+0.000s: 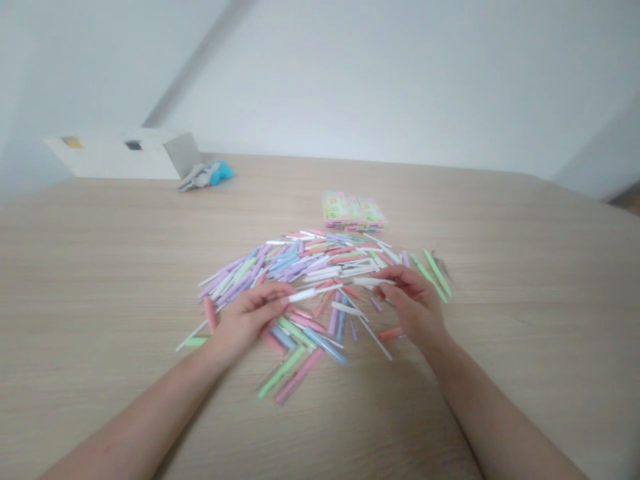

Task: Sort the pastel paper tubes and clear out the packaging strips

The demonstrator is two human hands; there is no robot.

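My left hand (259,308) is closed in a pinch on a white pen piece (303,295), whose thin end points right. My right hand (413,300) pinches another white pen piece (369,282), a hollow-looking barrel or cap; blur hides which. The two pieces face each other, close together, above a spread pile of pen parts (295,260) in purple, blue, green, pink and white. Nearer to me, a green pen part (283,371) and a pink pen part (300,375) lie slanted on the table.
Behind the pile sits a block of pink and green packets (353,211). A long white box (120,157) with cut-outs stands at the back left, beside a grey and blue bundle (207,175). Two green pieces (437,272) lie right of the pile on the wooden table (100,267).
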